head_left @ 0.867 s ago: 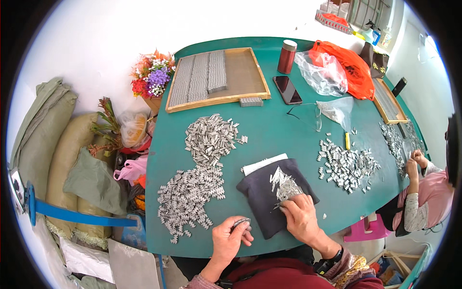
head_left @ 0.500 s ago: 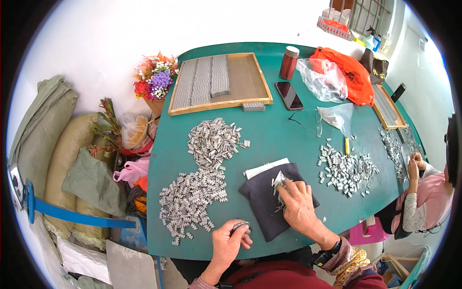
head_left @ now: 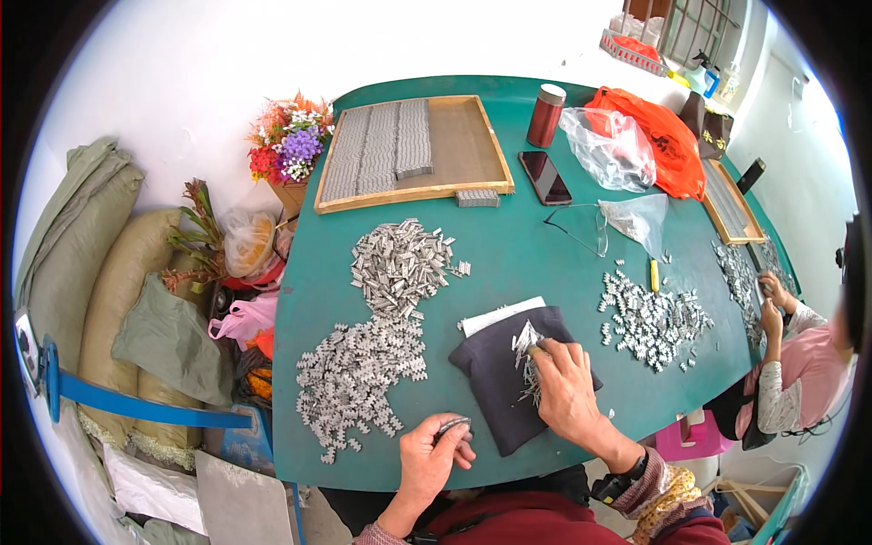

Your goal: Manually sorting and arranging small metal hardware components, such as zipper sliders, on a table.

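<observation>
My left hand (head_left: 436, 454) is closed over the table's near edge, gripping a small dark metal piece (head_left: 451, 424) between thumb and fingers. A folded dark cloth (head_left: 495, 413) lies in front of me, with thin silvery pins (head_left: 524, 338) heaped on it. My right hand (head_left: 567, 386) reaches down onto these pins, its fingertips bent together at the heap; whether a pin is between them is hidden. Left of the cloth sit a pile of zigzag metal pieces (head_left: 354, 381) and, beyond it, a pile of narrow metal pieces (head_left: 404, 268).
A wooden-framed tray (head_left: 472, 136) holds rows of stacked metal pieces at the back. A phone (head_left: 545, 177), a red flask (head_left: 546, 116), eyeglasses (head_left: 581, 238) and plastic bags (head_left: 609, 150) lie to its right. More zigzag pieces (head_left: 654, 318) are spread right, near a co-worker's hands (head_left: 774, 304).
My right hand has shifted slightly at the pin heap, its fingers drawn closer together. My left hand keeps its grip. The co-worker's hands have moved a little away from their body.
</observation>
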`<state>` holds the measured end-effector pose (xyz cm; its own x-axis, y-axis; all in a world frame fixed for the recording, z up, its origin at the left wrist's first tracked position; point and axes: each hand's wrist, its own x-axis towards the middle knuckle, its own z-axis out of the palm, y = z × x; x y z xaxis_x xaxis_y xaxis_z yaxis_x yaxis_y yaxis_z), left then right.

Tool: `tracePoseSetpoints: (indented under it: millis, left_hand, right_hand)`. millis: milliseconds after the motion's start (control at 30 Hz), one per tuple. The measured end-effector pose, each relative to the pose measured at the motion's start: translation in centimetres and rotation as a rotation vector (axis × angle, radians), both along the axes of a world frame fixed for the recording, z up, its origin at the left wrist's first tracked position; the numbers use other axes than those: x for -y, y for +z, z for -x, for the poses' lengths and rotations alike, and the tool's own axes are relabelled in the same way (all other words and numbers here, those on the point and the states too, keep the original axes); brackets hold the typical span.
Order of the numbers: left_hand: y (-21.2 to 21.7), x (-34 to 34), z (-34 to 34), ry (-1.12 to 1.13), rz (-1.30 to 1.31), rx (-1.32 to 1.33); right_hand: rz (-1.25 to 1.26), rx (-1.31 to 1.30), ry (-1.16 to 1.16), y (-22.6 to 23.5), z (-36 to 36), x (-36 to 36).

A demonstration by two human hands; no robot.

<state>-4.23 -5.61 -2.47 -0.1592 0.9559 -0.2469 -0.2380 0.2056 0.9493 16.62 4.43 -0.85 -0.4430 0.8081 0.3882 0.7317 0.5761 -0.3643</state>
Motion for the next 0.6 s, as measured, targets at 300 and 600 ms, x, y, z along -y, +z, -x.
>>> tracePoseSetpoints:
  millis: [300, 600]
  left_hand:
    - [-0.2, 0.3, 0.4, 0.023, 0.004, 0.001]
    - [-0.3, 0.3, 0.3, 0.026, -0.006, 0.021]
  right_hand:
    - [0.031, 0.118, 0.156, -0.3, 1.1, 0.5]
    - [-0.009, 0.133, 0.168, 0.7, 0.5, -0.3]
